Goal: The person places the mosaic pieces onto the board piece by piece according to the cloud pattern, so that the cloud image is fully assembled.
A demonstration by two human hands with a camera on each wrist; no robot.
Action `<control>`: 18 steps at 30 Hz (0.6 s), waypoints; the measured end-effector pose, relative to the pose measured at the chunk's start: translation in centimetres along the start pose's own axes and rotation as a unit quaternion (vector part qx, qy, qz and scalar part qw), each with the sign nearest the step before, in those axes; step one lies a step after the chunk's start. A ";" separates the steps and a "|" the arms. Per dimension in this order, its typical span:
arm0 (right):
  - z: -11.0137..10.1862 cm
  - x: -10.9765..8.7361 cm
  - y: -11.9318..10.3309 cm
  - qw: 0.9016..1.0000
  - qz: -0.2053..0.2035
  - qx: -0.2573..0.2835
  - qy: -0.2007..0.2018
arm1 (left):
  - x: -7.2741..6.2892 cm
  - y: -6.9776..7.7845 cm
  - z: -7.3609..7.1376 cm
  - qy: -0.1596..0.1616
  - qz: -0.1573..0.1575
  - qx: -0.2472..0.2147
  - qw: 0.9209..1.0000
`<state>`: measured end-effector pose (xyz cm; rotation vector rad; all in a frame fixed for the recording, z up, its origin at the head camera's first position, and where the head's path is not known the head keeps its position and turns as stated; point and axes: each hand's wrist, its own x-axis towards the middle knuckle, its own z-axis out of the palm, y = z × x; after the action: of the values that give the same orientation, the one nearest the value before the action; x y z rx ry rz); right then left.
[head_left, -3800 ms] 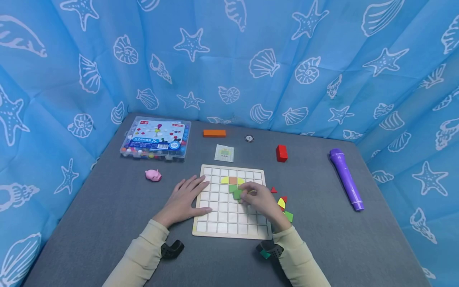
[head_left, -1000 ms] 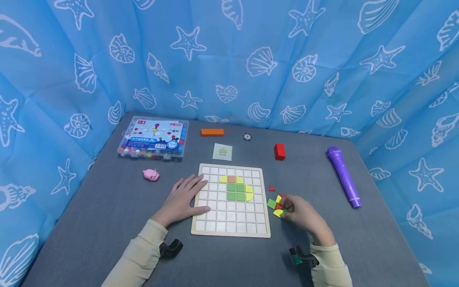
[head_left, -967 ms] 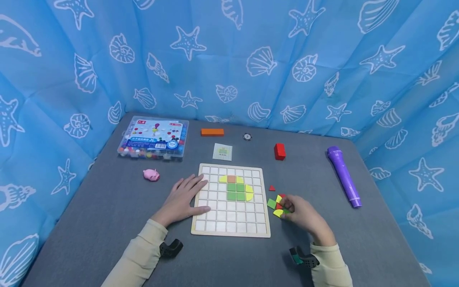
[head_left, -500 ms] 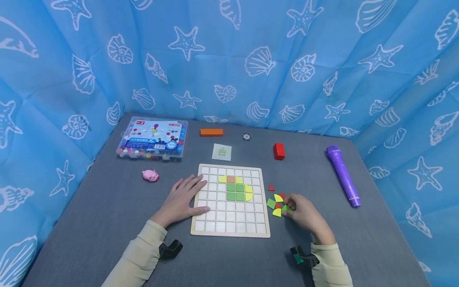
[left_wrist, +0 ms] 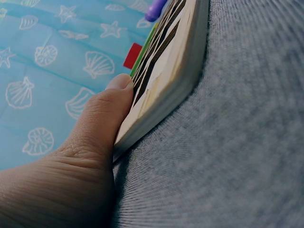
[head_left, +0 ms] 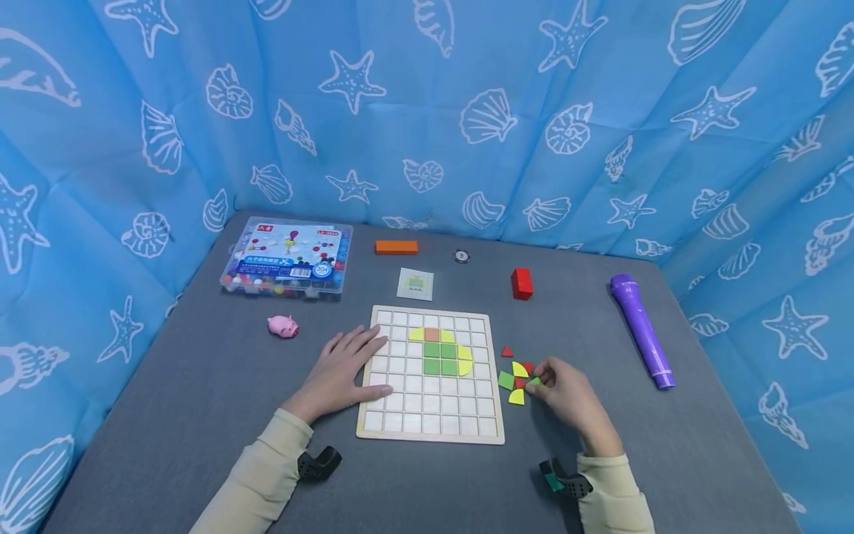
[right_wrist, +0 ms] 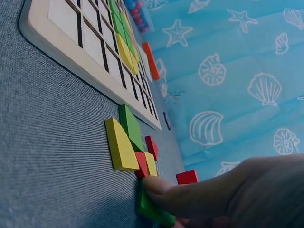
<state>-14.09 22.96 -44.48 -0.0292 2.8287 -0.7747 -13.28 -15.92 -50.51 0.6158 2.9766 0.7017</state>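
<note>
My left hand (head_left: 340, 374) lies spread over the left edge of the wooden grid board (head_left: 430, 437), thumb along its near part. In the left wrist view the thumb (left_wrist: 102, 118) presses on the board's rim. On the board stand several green square tiles (head_left: 432, 366), an orange square tile (head_left: 431, 334) and yellow quarter-round tiles (head_left: 465, 367). Right of the board, my right hand (head_left: 570, 397) pinches a green tile (right_wrist: 151, 209) between thumb and fingers. Beside it lie another green tile (head_left: 506, 380), yellow quarter-round tiles (head_left: 517, 397) and red triangle tiles (head_left: 507, 351).
Behind the board are a pattern card (head_left: 415, 284), an orange block (head_left: 396, 247), a round black-and-white chip (head_left: 461, 256) and a red block (head_left: 523, 284). A purple microphone (head_left: 643, 330) lies right; a pink pig (head_left: 283, 326) and a plastic case (head_left: 287, 257) sit left.
My right hand left the board, where a green tile and yellow quarter-rounds now sit, and went to the loose tiles. There it has taken hold of a green tile. My left hand stayed put.
</note>
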 end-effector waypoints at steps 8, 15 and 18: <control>-0.5 -0.2 -0.1 0.999 -0.028 0.009 0.042 | 0.0 0.0 0.1 -0.004 -0.003 0.000 1.000; -0.9 -0.2 -1.6 0.997 -0.034 0.049 0.049 | 0.0 0.0 0.1 -0.003 -0.005 0.005 1.000; -1.0 -0.1 -2.2 0.994 -0.030 0.101 0.023 | 0.1 0.0 0.1 -0.005 -0.005 0.004 1.000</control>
<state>-14.28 21.56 -42.45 -0.0663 2.7879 -1.0831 -13.33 -15.84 -50.59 0.6015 2.9734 0.6850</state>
